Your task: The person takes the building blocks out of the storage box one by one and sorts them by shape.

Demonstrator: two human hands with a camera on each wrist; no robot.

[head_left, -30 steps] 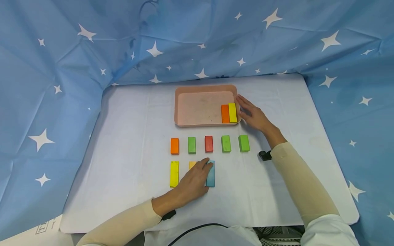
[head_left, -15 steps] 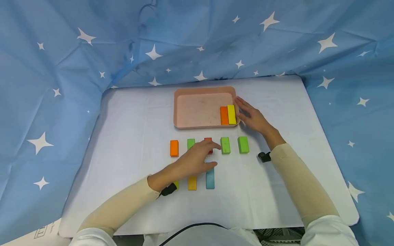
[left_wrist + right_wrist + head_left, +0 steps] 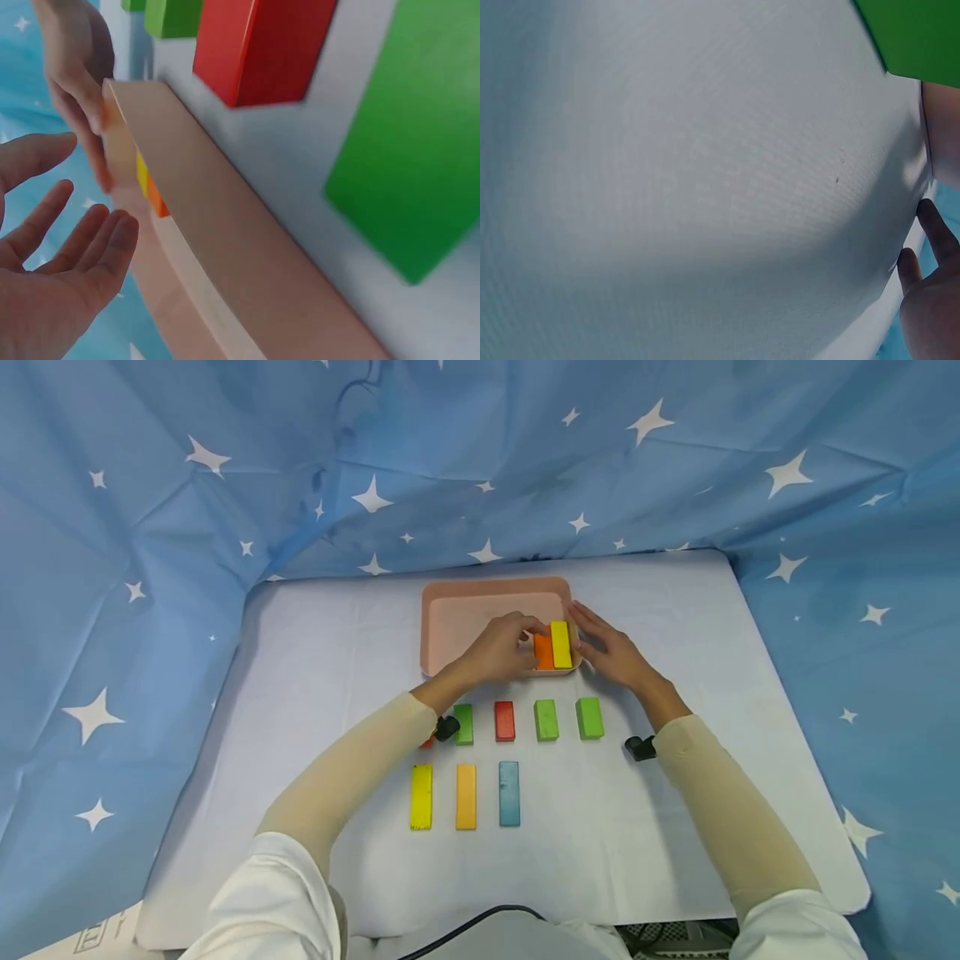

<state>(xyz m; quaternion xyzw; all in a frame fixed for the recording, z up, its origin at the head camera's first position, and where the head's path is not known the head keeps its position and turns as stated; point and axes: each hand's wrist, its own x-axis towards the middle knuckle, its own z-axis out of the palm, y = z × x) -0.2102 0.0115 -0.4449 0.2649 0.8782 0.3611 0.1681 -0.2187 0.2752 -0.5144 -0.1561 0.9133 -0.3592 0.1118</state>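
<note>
My left hand [image 3: 498, 647] hovers over the right half of a shallow pink tray [image 3: 450, 610], thumb and fingers apart around nothing. Close to its fingertips, an orange block [image 3: 542, 653] and a yellow block [image 3: 561, 645] lie side by side in the tray's near right corner. In the left wrist view the hand's fingers [image 3: 112, 244] are spread loosely beside the tray wall [image 3: 225, 210]. My right hand [image 3: 615, 656] rests against the tray's right edge with straight fingers. In the right wrist view only part of that hand [image 3: 934, 300] shows.
Below the tray runs a row of shorter blocks: green [image 3: 464, 724], red [image 3: 505, 721], two more green ones [image 3: 547, 720], and an orange one mostly under the left forearm. Nearer stand long yellow [image 3: 422, 797], light-orange [image 3: 466, 797] and blue [image 3: 509, 793] blocks. A starry blue curtain [image 3: 435, 443] encloses the table.
My left hand has left the blue block, crossed over the short blocks and reached the tray. The blocks stay in their places. My right hand keeps its place at the tray's edge.
</note>
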